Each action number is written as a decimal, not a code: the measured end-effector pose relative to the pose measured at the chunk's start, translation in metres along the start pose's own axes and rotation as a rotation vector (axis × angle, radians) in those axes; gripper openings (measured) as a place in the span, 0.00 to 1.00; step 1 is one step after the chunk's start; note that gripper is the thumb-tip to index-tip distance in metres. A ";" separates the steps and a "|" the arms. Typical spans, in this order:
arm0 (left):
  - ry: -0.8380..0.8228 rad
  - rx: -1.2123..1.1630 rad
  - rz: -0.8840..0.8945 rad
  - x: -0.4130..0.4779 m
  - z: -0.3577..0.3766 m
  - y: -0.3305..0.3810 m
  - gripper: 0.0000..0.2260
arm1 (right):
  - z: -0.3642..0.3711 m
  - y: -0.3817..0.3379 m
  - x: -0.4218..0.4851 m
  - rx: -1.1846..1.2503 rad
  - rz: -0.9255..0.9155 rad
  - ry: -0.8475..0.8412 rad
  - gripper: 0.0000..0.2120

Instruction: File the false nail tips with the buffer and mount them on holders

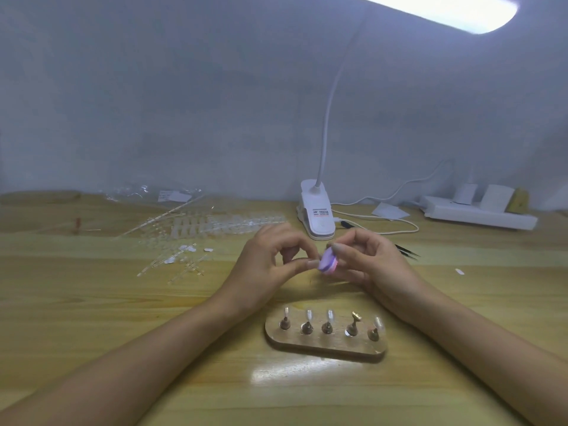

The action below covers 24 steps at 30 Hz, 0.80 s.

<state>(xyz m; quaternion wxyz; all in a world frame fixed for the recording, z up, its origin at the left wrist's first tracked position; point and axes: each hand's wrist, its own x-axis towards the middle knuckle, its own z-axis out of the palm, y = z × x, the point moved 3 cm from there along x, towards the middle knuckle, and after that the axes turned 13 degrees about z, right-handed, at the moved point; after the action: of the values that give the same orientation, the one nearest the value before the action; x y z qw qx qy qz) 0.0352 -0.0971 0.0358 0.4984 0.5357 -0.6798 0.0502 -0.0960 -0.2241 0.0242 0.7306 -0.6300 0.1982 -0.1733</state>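
Buffer point(327, 262), small and purple, is gripped edge-on by the right hand point(370, 262), thumb and forefinger curled round it; it is held above the desk point(92, 302), just beyond the wooden holder base point(325, 348). Left hand point(273, 261) is closed in a pinch, thumb against forefinger, fingers point(312, 263) touching the buffer's left edge; a nail tip is judged to be pinched there, but it is too small and clear to be made out.

Handling, as judgement only:
- the tip is taken to be near weightless, thin, springy and slippery; it is easily flicked away; it is best held by its sides near the root, so the free edge is left exposed; a hard squeeze could crack it, so light strokes are advised
- the buffer is taken to be a light, slightly soft block with gritty faces; it is best held by the narrow sides, so the faces are kept free

Five holders stand in the base; four carry clear mounted tips point(330, 314); the fourth holder point(353, 324) from the left is bare-topped and tilted, and is judged the next seat; a tip should be pressed on gently at its middle.

Spare tips on sprues point(215, 226) lie on the desk beyond the left hand; tweezers point(407, 253) lie just beyond the right hand; the lamp clamp point(316, 210) sits behind both.
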 end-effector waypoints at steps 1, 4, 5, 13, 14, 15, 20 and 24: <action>0.011 -0.018 -0.023 0.000 -0.001 -0.001 0.03 | -0.003 -0.001 -0.001 -0.005 -0.007 0.039 0.10; 0.023 -0.071 -0.103 0.000 -0.002 -0.001 0.03 | -0.009 -0.008 -0.005 -0.289 0.013 0.049 0.06; 0.020 -0.100 -0.140 0.000 -0.002 -0.001 0.04 | -0.010 -0.014 -0.007 -0.520 -0.025 0.083 0.05; -0.151 -0.545 -0.340 0.003 0.002 0.007 0.02 | 0.023 -0.045 -0.037 -0.992 -0.592 0.105 0.09; -0.161 -0.581 -0.353 0.003 0.003 0.006 0.03 | 0.026 -0.046 -0.040 -0.994 -0.612 0.144 0.07; -0.165 -0.598 -0.367 0.003 0.003 0.006 0.03 | 0.027 -0.047 -0.043 -0.977 -0.623 0.179 0.06; -0.159 -0.572 -0.346 0.004 0.002 0.008 0.04 | 0.019 -0.043 -0.063 -0.757 -0.470 0.171 0.05; -0.214 -0.519 -0.366 0.000 0.006 0.009 0.05 | 0.021 -0.036 -0.070 -0.749 -0.395 0.156 0.06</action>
<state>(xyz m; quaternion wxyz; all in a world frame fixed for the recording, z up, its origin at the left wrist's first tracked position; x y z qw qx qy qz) 0.0250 -0.0970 0.0371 0.5445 0.5065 -0.6109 -0.2716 -0.1462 -0.1761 0.0672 0.3871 -0.8626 0.1775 -0.2731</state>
